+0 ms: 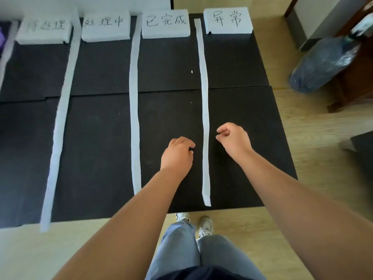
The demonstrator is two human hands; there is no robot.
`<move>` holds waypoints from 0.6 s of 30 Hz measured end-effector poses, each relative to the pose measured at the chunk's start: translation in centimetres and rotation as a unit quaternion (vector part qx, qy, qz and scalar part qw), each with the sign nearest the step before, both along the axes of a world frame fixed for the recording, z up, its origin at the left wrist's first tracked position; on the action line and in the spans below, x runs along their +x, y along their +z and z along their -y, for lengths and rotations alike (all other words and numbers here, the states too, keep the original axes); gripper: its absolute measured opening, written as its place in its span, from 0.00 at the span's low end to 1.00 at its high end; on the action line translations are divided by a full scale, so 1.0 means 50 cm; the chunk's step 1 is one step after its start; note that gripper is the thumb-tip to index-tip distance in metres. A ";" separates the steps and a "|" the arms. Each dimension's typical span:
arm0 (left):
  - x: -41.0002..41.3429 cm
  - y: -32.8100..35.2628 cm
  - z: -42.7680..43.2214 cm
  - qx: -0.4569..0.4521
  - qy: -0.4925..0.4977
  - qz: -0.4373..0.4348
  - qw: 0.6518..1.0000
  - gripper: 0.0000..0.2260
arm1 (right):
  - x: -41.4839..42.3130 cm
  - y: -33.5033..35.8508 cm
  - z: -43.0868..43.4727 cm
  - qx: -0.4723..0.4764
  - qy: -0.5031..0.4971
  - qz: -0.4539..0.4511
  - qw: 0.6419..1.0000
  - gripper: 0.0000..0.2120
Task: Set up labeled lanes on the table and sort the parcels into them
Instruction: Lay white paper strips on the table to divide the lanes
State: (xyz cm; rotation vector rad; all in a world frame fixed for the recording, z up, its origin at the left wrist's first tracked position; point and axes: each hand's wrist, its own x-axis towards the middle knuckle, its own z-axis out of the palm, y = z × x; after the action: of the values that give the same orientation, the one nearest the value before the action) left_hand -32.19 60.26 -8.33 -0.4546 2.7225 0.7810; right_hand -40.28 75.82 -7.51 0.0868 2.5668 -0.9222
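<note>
A black table (101,128) is split into lanes by long white strips: a left strip (60,122), a middle strip (134,110) and a right strip (204,110). Several white foam label blocks with handwritten characters stand along the far edge, among them the rightmost block (227,20) and the one beside it (165,24). My left hand (177,155) hovers just left of the right strip, fingers loosely curled, holding nothing. Just right of that strip, my right hand (234,139) has its fingers curled with thumb and forefinger close together, and nothing shows between them. No parcels are visible.
A large blue water bottle (323,63) lies on a wooden stand at the right. A dark object (363,152) sits at the right edge. My legs and shoes (205,226) stand on the wooden floor at the table's near edge.
</note>
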 end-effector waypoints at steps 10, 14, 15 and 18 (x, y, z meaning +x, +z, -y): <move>0.118 -0.036 -0.085 -0.025 -0.003 -0.020 0.999 0.15 | 0.157 -0.054 -0.083 -0.032 0.028 0.040 0.998 0.11; 0.125 -0.042 -0.107 -0.034 -0.006 -0.027 0.999 0.15 | 0.170 -0.061 -0.092 -0.031 0.046 0.027 0.998 0.12; 0.125 -0.042 -0.112 -0.036 -0.007 -0.029 0.999 0.15 | 0.170 -0.063 -0.094 -0.032 0.048 0.023 0.998 0.12; 0.123 -0.041 -0.124 -0.035 -0.011 -0.028 0.999 0.16 | 0.171 -0.068 -0.099 -0.029 0.051 0.017 0.998 0.13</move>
State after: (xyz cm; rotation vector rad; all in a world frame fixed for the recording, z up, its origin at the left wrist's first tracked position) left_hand -26.05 66.43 -10.38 -0.4224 2.8099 0.7044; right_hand -31.71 80.74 -10.90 -0.0454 2.4867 -0.9465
